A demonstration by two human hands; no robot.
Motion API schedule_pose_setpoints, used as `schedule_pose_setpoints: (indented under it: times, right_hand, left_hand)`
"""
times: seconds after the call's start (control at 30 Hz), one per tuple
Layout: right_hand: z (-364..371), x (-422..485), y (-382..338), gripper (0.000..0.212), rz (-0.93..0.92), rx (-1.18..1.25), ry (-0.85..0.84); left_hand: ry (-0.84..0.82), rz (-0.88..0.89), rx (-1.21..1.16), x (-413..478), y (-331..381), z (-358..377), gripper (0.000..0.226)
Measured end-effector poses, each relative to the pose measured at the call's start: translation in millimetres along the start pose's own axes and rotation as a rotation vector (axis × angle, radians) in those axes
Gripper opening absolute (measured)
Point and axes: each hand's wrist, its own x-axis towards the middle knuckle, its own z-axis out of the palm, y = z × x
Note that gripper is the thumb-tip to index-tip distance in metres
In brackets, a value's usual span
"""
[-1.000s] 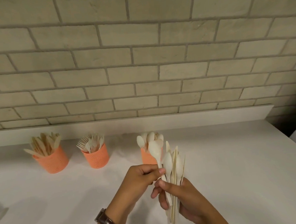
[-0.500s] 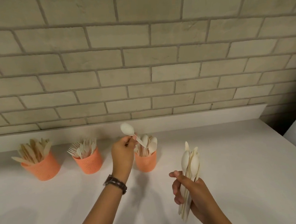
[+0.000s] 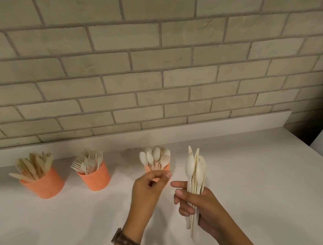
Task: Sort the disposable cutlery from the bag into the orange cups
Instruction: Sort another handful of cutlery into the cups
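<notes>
Three orange cups stand in a row on the white counter. The left cup [image 3: 43,186] holds knives, the middle cup [image 3: 95,177] holds forks, and the right cup [image 3: 148,168] holds spoons [image 3: 155,157]. My left hand [image 3: 148,192] hovers just in front of the spoon cup, fingers loosely pinched with nothing in them, and hides the cup's lower part. My right hand [image 3: 203,209] grips an upright bundle of pale cutlery [image 3: 194,173], spoons and knives, right of the spoon cup. No bag is in view.
The white counter [image 3: 256,182] runs to a low white ledge [image 3: 214,126] under a brick wall. Its right edge drops off near a dark gap [image 3: 306,131]. A brown watch [image 3: 127,243] sits on my left wrist.
My left hand carried one spoon from the bundle to the right cup, let it go there, and has drawn back toward me, empty. The bundle in my right hand stayed about where it was.
</notes>
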Motion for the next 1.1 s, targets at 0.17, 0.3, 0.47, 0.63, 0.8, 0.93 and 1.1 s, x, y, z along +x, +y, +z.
schedule_pose_setpoints:
  times: [0.17,0.3,0.47,0.63,0.8,0.93,1.1]
  right_hand:
    - [5.9,-2.9,0.1,0.029,0.003,-0.123,-0.051]
    - [8.7,-5.4,0.5,0.018,0.026,-0.189,-0.069]
    - [5.8,-6.6,-1.2,0.003,-0.002,-0.224,-0.059]
    - [-3.5,-7.2,-3.4,0.035,-0.004,-0.189,-0.032]
    - [-11.4,-4.3,-2.1,0.035,-0.016,-0.197,0.068]
    - [-18.5,-2.5,-4.2,0.034,-0.025,-0.168,0.122]
    - [-22.7,0.7,-6.5,0.021,-0.045,-0.154,0.153]
  left_hand:
    - [-0.187,-0.02,-0.063,-18.5,19.9,-2.5,0.003]
    - [-0.275,-0.066,-0.032,-16.3,24.7,-7.0,0.009]
    - [-0.352,-0.124,0.021,-11.3,24.1,-5.1,0.004]
    - [-0.194,-0.092,-0.105,4.8,34.8,-7.1,0.008]
    - [0.15,0.019,-0.283,43.8,42.7,-8.7,0.013]
    - [0.318,0.118,-0.142,73.8,21.8,-0.4,0.016]
    - [0.34,0.118,0.19,82.1,-35.8,22.5,0.009]
